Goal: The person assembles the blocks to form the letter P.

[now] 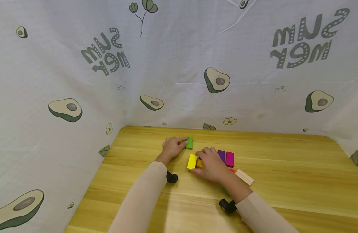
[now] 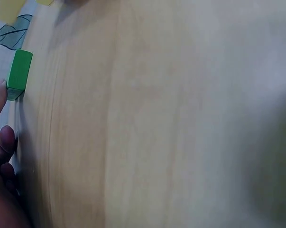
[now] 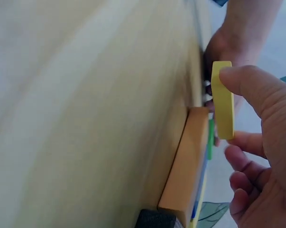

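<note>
On the far part of the table, my left hand [image 1: 173,147] holds a green block [image 1: 189,142] by its left side, index finger stretched along the far end. In the left wrist view the thumb tip meets one end of the green block [image 2: 19,73]. My right hand [image 1: 212,165] pinches a yellow block [image 1: 191,161] between thumb and fingertip, as the right wrist view shows with the yellow block [image 3: 223,102] above the table. Next to it, partly under the right hand, lies an orange block [image 1: 200,163]; the orange block [image 3: 188,164] has a blue piece behind it.
Beyond the right hand lie a purple block [image 1: 221,156] and a magenta block [image 1: 229,159]. A red block [image 1: 232,170] and another green piece [image 1: 225,191] are mostly hidden by the right arm. Ridged, pale wooden pieces [image 1: 244,177] lie right of it. Patterned cloth hangs behind the table.
</note>
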Tool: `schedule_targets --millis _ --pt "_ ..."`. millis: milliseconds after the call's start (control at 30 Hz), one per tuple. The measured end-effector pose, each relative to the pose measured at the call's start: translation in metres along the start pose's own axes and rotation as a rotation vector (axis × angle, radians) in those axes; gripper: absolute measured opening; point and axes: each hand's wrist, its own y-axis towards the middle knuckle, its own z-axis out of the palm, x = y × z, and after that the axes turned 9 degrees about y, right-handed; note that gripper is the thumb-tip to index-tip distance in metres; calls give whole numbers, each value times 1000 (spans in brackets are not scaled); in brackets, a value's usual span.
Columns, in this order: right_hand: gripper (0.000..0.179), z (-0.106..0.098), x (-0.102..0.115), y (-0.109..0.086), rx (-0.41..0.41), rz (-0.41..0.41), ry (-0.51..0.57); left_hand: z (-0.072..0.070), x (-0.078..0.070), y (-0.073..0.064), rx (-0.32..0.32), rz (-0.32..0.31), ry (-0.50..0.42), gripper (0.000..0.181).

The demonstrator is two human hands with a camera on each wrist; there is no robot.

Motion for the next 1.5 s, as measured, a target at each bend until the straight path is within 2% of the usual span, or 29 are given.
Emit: schedule_targets --millis 300,700,1100,1233,1367,1500 --pt "61 12 -5 24 42 50 -65 -4 0 -2 12 -12 -34 39" --pt "52 27 -4 27 -24 77 -125 -3 0 -2 22 -17 -27 39" --pt "52 29 -1 30 1 134 -149 -4 -3 -3 43 -9 2 40" --pt "57 28 -3 28 -5 135 -122 -5 -3 -3 46 -8 -7 40" --pt "63 24 -5 22 -29 153 -39 -7 -2 -4 60 2 -50 41" --pt "59 16 -7 12 -62 176 18 -9 2 -3 90 23 -108 44"
